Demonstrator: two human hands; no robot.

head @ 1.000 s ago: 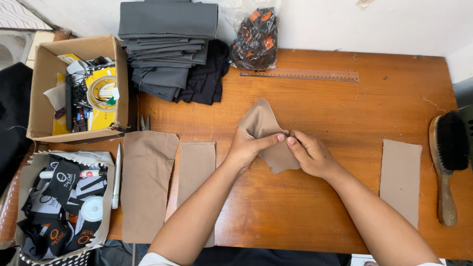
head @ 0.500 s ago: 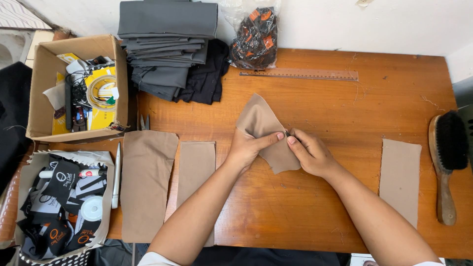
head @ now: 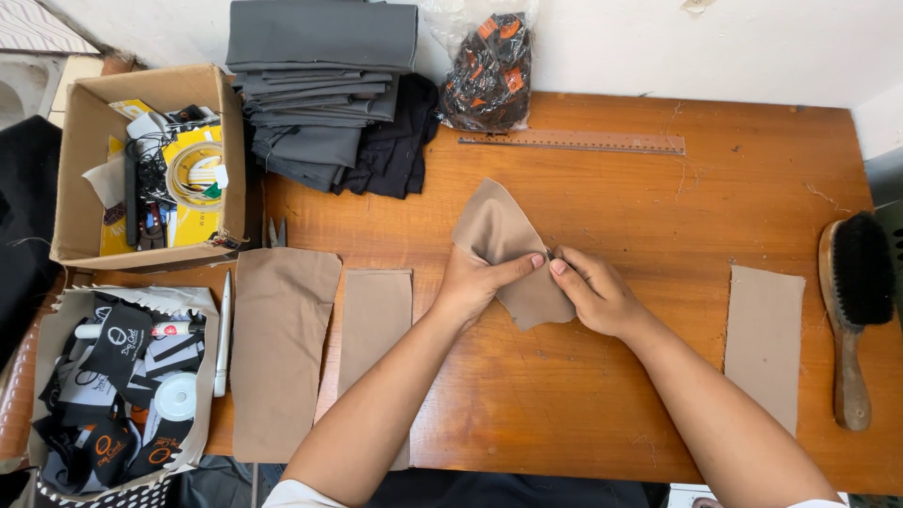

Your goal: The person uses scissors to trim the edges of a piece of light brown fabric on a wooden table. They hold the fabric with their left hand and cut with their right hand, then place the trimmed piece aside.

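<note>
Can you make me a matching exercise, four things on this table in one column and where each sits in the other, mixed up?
Things:
1. brush
2. ruler
3. stack of grey cloth
4. tan cloth piece

Places:
A. back left of the table
B. pinched between left hand and right hand
C. right edge of the table
D. back of the table, beside the plastic bag

Pairs: 1-C, 2-D, 3-A, 4-B

Wooden table (head: 658,395) with tan fabric pieces (head: 282,348), brush (head: 851,301), ruler (head: 574,141)
</note>
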